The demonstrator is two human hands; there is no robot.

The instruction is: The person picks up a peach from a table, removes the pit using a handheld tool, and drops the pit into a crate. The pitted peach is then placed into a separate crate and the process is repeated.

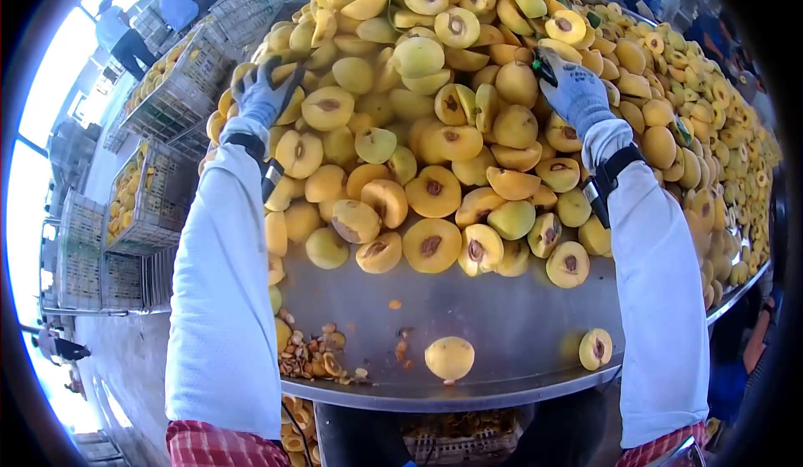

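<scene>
Hands in grey knit gloves are stretched out over a big heap of yellow peach halves (435, 132) on a shiny metal table (502, 333). The left hand (263, 92) is laid on the fruit at the left edge of the heap, fingers bent; what it grips cannot be told. The right hand (573, 91) is curled around a small dark-handled tool (544, 67), pressed against a peach near the top of the heap. Many halves are turned cut side up, so the brown pit hollows can be seen. Near the front edge, two lone peach pieces (449, 358) and a pile of brown pits (314, 358) are left. Wire crates of fruit (155, 195) are stacked off the left edge.
</scene>
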